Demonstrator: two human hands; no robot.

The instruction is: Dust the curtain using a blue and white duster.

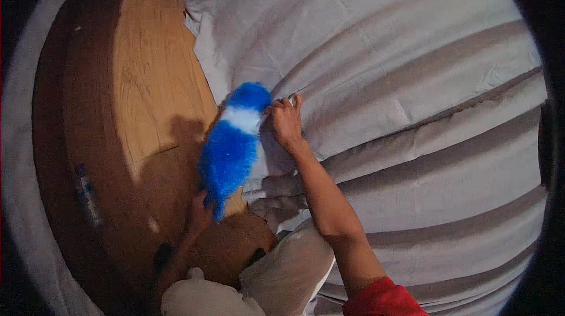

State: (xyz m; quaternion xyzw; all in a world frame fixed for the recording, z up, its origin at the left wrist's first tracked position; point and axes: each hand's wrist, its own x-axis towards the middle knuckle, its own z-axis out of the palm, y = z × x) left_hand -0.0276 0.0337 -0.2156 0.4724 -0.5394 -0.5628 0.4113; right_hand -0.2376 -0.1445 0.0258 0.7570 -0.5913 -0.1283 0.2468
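Observation:
A furry blue-and-white thing (230,152), possibly a plush toy or a pelt of faux fur, lies lengthwise before me, slightly blurred. Its lower tip is at my left hand (202,212), whose fingers seem to grip it, in shadow. Beside its upper end, my right hand (286,117) has bent fingers at the blue fur and the grey fabric; a small pale thing shows between the thumb and fingers, too small to name. Large folds of grey fabric (353,64) spread from beneath the fur towards the right.
Wood-look flooring (154,64) shows at the left, partly in dark shadow. A clear plastic bottle (89,197) is on it at the far left. My bent knees in pale trousers (287,272) are at the bottom. Another grey cloth (31,236) curves along the left rim.

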